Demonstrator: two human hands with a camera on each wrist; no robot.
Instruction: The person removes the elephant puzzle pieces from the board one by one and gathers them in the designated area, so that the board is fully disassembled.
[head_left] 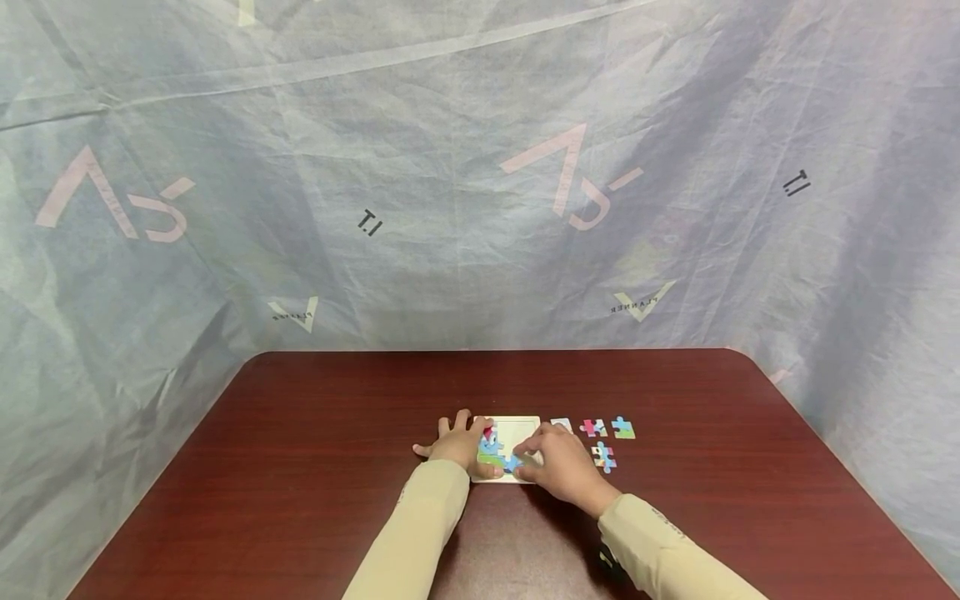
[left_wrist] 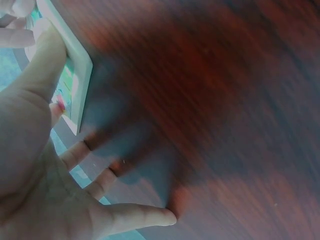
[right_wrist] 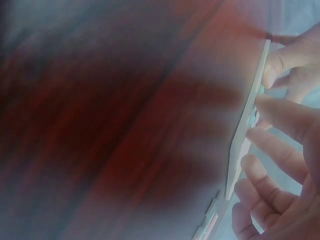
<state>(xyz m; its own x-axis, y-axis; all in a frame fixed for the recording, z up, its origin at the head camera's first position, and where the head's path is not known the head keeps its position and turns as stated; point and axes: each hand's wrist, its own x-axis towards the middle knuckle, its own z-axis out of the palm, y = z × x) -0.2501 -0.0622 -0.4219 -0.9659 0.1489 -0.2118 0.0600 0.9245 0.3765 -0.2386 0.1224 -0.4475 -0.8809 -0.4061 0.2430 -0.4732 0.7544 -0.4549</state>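
Note:
A shallow jigsaw tray [head_left: 528,420] with a pale rim lies on the table. Joined pieces [head_left: 491,446] showing a blue figure and green ground fill its left side; the upper middle shows bare backing. My left hand [head_left: 456,446] rests at the left edge, its thumb [left_wrist: 46,50] on the tray's near rim and its other fingers spread. With thumb and index finger, my right hand [head_left: 564,467] pinches a blue puzzle piece [head_left: 512,462] at the tray's lower middle. The other right fingers curl loosely above the tray's right side, hiding part of it.
Right of the tray lie several loose pieces: a pale one [head_left: 561,425] partly behind my right hand, a pink one [head_left: 592,427], a blue-green one [head_left: 622,428] and a multicoloured one [head_left: 603,457]. A dark object [head_left: 609,560] shows beside the right sleeve. Fabric [head_left: 465,250] hangs behind the table.

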